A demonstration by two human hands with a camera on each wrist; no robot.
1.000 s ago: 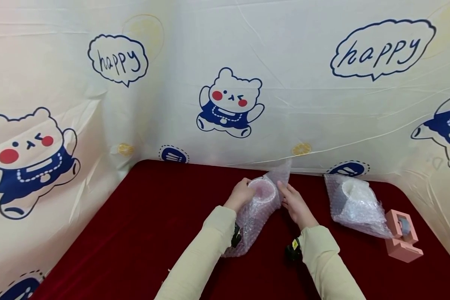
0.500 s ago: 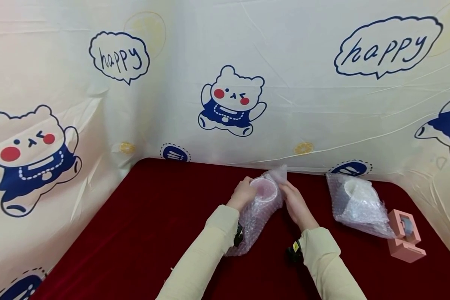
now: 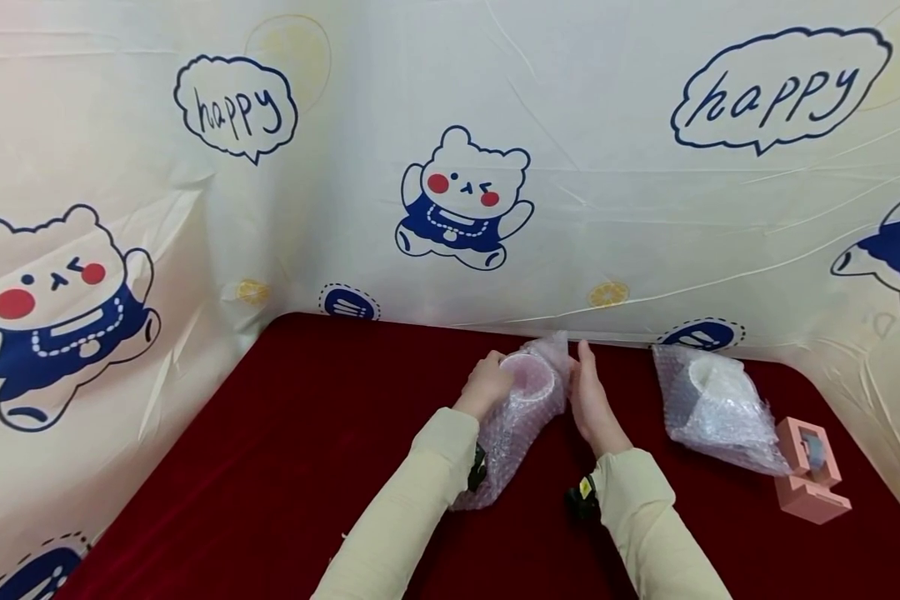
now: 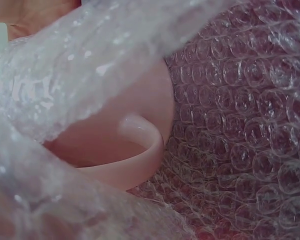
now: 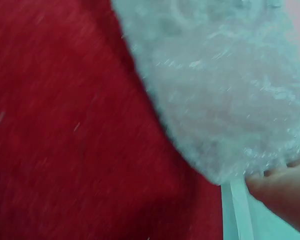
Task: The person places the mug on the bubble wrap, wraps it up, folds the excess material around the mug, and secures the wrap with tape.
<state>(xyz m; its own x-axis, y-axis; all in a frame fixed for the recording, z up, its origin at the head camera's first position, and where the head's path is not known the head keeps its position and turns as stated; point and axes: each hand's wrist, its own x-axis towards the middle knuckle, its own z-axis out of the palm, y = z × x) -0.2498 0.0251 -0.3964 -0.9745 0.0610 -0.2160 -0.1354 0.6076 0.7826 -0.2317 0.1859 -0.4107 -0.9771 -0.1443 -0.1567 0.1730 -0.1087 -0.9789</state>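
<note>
A pink mug (image 3: 530,379) lies wrapped in bubble wrap (image 3: 512,450), its round opening still showing in the head view. My left hand (image 3: 487,386) grips the mug and wrap from the left, fingers at the rim. In the left wrist view the mug's curved handle (image 4: 147,157) shows between folds of bubble wrap (image 4: 230,110). My right hand (image 3: 594,407) is at the wrap's right side, thumb raised and apart from it, its other fingers partly hidden behind the wrap. The right wrist view shows the outer layer of bubble wrap (image 5: 215,100) over the red cloth, slightly blurred.
To the right lies another bubble-wrapped bundle (image 3: 720,417) with a white round form inside. Beside it stands a pink tape dispenser (image 3: 813,500) with a grey roll. A dark red cloth (image 3: 270,467) covers the table, and a printed white curtain (image 3: 607,233) hangs behind.
The upright flap of bubble wrap has been folded in close against the mug by my right hand. Its thumb has since lifted off the wrap. My left hand keeps its grip.
</note>
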